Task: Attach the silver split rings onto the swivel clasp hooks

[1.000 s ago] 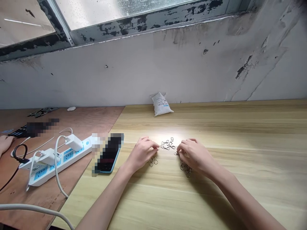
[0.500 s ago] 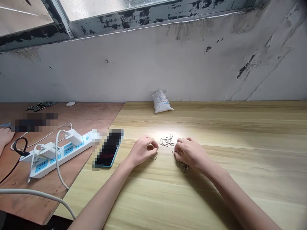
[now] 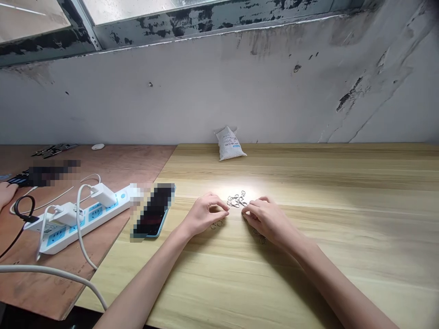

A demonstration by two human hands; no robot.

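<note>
Both my hands rest on a light wooden table [image 3: 308, 192], fingers curled in pinches. My left hand [image 3: 203, 214] pinches something tiny that I cannot make out, just above a few small metal rings [image 3: 216, 224]. My right hand [image 3: 265, 218] is closed over a small metal piece, with more rings and clasps [image 3: 261, 238] partly hidden under its palm. Between and just beyond the fingertips lies a small pile of metal clasps [image 3: 236, 199] in a bright patch of light.
A white bag [image 3: 229, 143] stands against the wall at the back. A phone [image 3: 153, 214] lies left of my left hand. On the brown table to the left lie a power strip [image 3: 82, 219] with chargers and cables, and another person's hand [image 3: 5, 193] at the edge.
My right hand has shifted left toward the left hand, so the fingertips are closer together. The view has tilted slightly; the metal pieces stay in place.
</note>
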